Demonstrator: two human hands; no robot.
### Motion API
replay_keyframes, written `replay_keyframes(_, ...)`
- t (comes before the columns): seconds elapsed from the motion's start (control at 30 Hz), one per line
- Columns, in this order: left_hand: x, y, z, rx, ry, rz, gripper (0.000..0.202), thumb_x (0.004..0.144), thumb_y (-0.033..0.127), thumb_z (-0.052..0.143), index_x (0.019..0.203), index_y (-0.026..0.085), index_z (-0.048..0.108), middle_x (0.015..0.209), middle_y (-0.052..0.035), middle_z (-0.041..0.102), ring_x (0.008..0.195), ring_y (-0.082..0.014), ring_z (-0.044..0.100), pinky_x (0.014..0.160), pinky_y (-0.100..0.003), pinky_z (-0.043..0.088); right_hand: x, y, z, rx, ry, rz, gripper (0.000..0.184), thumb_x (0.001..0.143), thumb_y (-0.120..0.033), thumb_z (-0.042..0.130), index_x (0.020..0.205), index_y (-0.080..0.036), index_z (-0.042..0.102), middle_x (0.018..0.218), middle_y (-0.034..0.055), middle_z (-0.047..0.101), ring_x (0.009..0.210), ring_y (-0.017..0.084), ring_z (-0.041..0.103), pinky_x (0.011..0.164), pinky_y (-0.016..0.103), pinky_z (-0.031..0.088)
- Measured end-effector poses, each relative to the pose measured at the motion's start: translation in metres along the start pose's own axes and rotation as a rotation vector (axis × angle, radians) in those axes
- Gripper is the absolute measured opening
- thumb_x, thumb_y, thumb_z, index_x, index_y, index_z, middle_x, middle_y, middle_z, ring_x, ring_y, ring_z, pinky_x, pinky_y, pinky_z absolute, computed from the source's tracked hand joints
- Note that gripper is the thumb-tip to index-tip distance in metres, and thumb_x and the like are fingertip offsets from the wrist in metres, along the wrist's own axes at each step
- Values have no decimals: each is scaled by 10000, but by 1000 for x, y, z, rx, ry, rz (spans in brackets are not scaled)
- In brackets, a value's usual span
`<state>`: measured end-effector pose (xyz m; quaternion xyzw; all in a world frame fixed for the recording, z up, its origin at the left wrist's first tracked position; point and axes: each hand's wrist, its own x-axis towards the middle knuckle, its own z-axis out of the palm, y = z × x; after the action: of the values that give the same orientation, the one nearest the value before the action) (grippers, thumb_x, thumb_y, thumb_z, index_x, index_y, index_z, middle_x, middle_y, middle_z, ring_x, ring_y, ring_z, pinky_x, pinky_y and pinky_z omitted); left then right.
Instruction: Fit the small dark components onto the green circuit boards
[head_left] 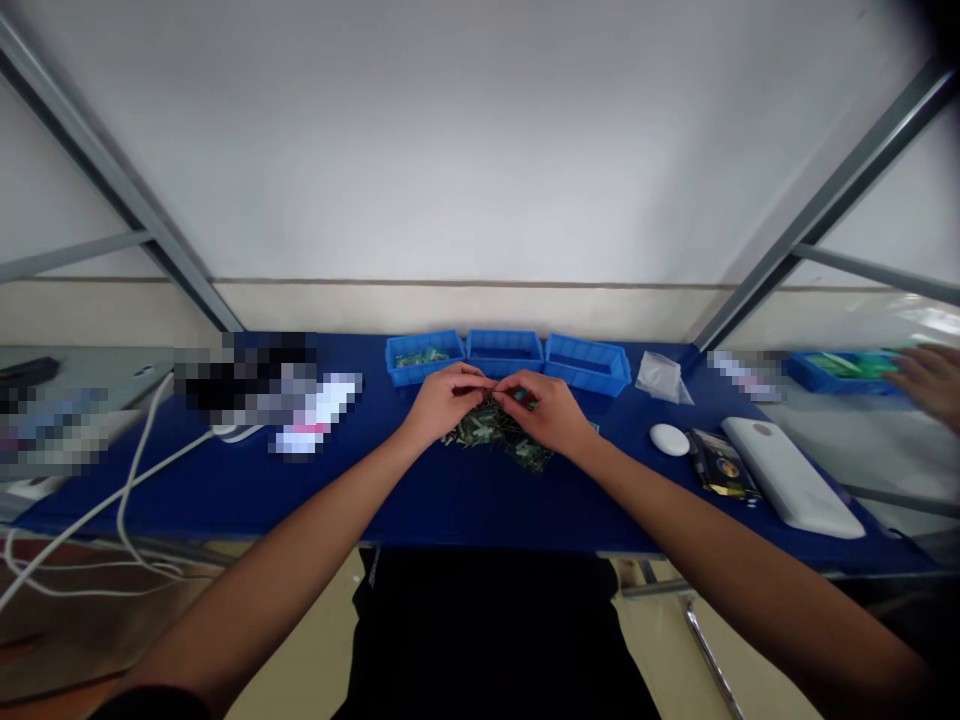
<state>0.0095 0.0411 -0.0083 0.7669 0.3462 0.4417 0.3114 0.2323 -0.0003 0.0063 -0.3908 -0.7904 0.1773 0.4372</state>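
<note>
We see the left hand (pixel 448 398) and the right hand (pixel 551 405) come together at their fingertips, just over the far side of a loose pile of small green pieces (pixel 480 430), which lies on the blue bench (pixel 465 510). Both hands are bent as for a pinch, but we cannot tell if a piece is between them (it would be very small, and the fingers would cover it). We suppose they meet so because such little pieces ask for fine control from two sides. The pile sits in the middle, probably to keep the reach short; behind it, the left bin (pixel 399 375), the middle bin (pixel 504 367) and the right bin (pixel 589 378) stand in a row, seemingly for the same reason. The left bin contains pale greenish bits (pixel 424 357). The pile itself looks tangled: dark and lighter green, with thin, shiny slivers at many angles.
</note>
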Motion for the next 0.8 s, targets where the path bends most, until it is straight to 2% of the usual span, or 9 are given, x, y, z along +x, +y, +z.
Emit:
replay_keyframes(0.17,-2,6,2,124,5,53,223,910,174,711,1015,291,869,1054,-56,769,913,-203,737,797,-347,606,-1,2,8,-17,-14,58,137,979,-393,706,961,-260,737,865,9,785,667,176,691,641,313,552)
replay_keyframes(0.33,-4,16,1,219,14,176,282,944,133,676,1082,298,858,1056,-58,767,951,-206,725,826,-351,597,1,-1,5,-15,46,106,151,942,-386,735,881,-250,710,820,7,770,618,170,652,604,305,528)
replay_keyframes(0.5,-5,17,1,249,24,216,270,943,101,680,1029,285,858,1002,-45,770,901,-190,726,820,-339,604,0,-1,2,15,54,161,185,948,-433,725,924,-251,702,833,16,763,617,173,660,577,302,519)
replay_keyframes(0.63,-6,13,3,208,41,188,261,924,86,705,1060,263,840,996,-40,776,881,-175,744,821,-320,619,0,4,4,70,36,181,163,915,-397,754,907,-249,685,857,12,764,699,181,702,648,307,559)
replay_keyframes(0.7,-5,12,4,121,37,152,281,916,92,717,1131,247,812,1015,-42,782,896,-175,763,843,-321,636,1,5,4,94,26,159,128,907,-342,740,983,-253,686,887,12,764,746,186,720,687,314,579)
replay_keyframes(0.8,-4,11,5,2,53,88,294,927,161,741,1212,229,762,1016,-51,799,909,-186,783,862,-340,655,2,3,2,64,13,90,258,905,-258,687,1162,-257,699,904,14,748,735,178,700,699,321,584)
